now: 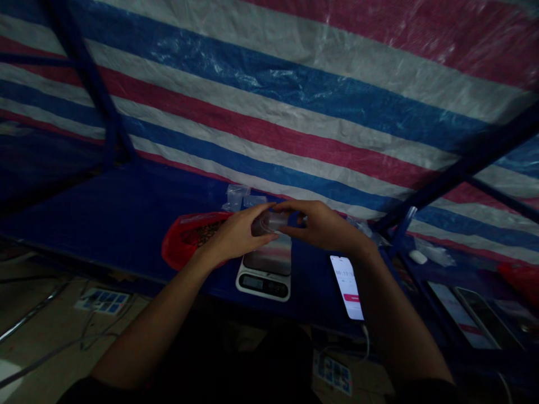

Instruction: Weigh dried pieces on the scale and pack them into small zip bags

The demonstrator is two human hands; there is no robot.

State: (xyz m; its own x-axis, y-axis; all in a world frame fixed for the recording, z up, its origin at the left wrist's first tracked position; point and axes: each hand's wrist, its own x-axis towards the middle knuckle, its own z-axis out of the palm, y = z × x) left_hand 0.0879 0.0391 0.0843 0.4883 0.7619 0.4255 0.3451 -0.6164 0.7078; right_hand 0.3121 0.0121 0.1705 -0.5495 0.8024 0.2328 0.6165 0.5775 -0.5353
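Observation:
My left hand (242,234) reaches over the right side of a red bag (173,242) holding small brown pieces, perhaps nuts or beans. Its thumb and fingers curve around the left side of a small see-through plastic holder (275,222); whether this is a bag or a cup I cannot tell. From the right, my right hand (314,223) grips the same piece between thumb and fingers. Both hands are above the metal plate of a white digital scale (263,285), whose display is too dim to read. Clear plastic bags (236,196) lie just behind the hands.
A lit phone (347,287) with a cable lies right of the scale on the blue table (126,210). Two more phones (461,314) are farther right. Blue metal posts (455,168) stand against a striped plastic sheet (269,106). A power strip (105,301) lies on the floor.

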